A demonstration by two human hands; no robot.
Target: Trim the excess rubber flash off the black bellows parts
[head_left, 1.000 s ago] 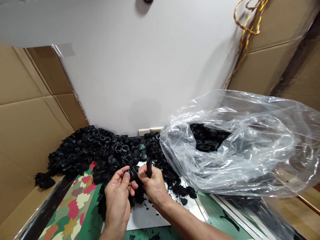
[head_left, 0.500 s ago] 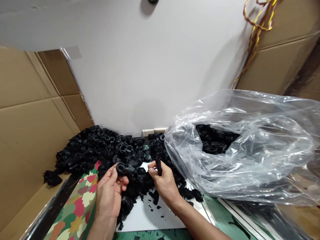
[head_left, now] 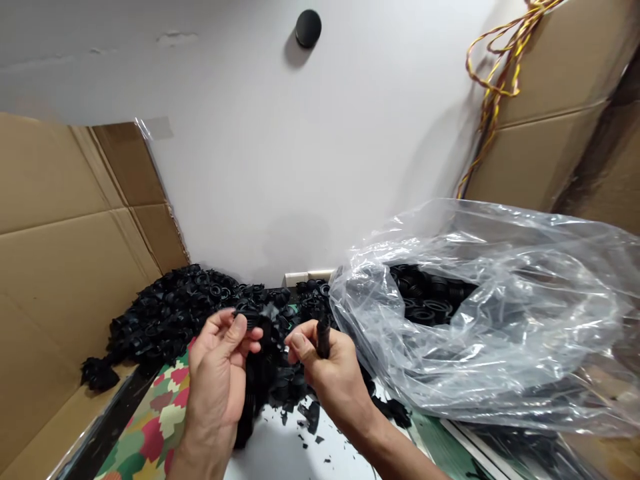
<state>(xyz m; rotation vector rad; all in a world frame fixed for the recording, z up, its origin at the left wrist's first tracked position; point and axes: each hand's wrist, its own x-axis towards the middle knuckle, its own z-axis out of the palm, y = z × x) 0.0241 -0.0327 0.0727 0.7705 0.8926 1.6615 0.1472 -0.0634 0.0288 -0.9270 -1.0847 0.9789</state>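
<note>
My left hand (head_left: pixel 223 363) pinches a small ribbed black rubber part (head_left: pixel 249 321) between thumb and fingers. Just to its right, my right hand (head_left: pixel 327 363) is closed around a dark, pen-like tool (head_left: pixel 323 339) whose shaft sticks up between thumb and forefinger. The tool's working end is too small to make out. A gap separates the two hands. Behind and below them lies a heap of similar black rubber parts (head_left: pixel 175 313). Black scraps (head_left: pixel 311 417) are scattered over a white board (head_left: pixel 285 447) beneath the hands.
At the right, a clear plastic bag (head_left: pixel 525 333) holds more black parts (head_left: pixel 425 300). Cardboard walls (head_left: pixel 60 267) flank both sides, with a pale panel (head_left: pixel 300 147) behind. Twisted yellow-brown wires (head_left: pixel 493 100) hang at the upper right. A camouflage-patterned sheet (head_left: pixel 150 427) lies at the left.
My left hand has turned the black rubber part, so its ribbed side shows instead of its round opening. My right hand has shifted slightly, still holding the tool. The view has tilted upward.
</note>
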